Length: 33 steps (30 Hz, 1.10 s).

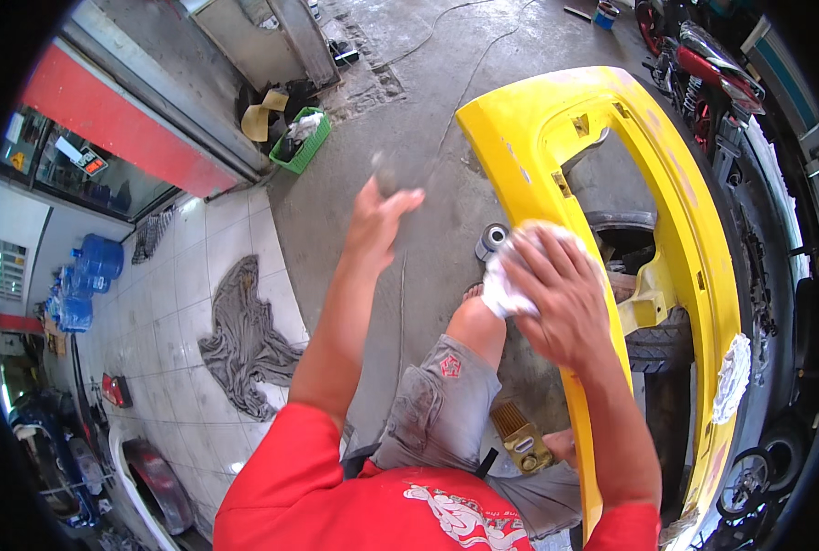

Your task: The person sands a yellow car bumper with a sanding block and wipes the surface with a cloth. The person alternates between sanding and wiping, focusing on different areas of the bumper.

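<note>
My right hand (561, 303) grips a bunched white cloth (506, 285) against the inner-left edge of a large yellow bumper (703, 230), which has scuffed, paler patches. My left hand (377, 220) is raised over the concrete, left of the bumper, fingers curled round a small greyish thing (384, 168), too blurred to make out. A silver can (490, 241) stands on the floor beside my right hand. Below, by my knee, is a brass-coloured metal object (519, 436). A crumpled white cloth (731, 376) lies on the bumper's outer right side.
Tyres (657, 349) sit under the bumper. At left are a tiled floor (180, 321), grey cloth (244, 340), blue water jugs (97, 271) and a green basket (304, 145). Motorcycles (708, 92) stand at right. A thin cable crosses the concrete.
</note>
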Tool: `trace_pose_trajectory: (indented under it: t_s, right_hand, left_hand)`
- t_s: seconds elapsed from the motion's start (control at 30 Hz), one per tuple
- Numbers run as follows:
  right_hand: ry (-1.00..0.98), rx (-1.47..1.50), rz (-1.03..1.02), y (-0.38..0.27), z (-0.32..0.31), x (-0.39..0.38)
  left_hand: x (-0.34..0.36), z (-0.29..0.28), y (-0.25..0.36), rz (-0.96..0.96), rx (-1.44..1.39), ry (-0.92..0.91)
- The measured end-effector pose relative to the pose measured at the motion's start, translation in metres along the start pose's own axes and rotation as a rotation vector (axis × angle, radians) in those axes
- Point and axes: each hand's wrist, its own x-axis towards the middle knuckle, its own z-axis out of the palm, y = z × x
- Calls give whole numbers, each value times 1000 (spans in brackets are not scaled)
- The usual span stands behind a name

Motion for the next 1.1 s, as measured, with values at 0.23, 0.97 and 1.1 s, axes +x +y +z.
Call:
trace_pose_trajectory:
  t_s: [0.23, 0.97, 1.1]
  right_hand:
    - [-117, 65, 409, -70, -50, -171]
    - [-38, 35, 540, -94, -38, -224]
    - [-68, 14, 538, -94, -39, -223]
  left_hand:
    - [55, 58, 27, 12, 117, -83]
    - [37, 97, 27, 43, 180, 15]
    - [43, 97, 25, -15, 176, 45]
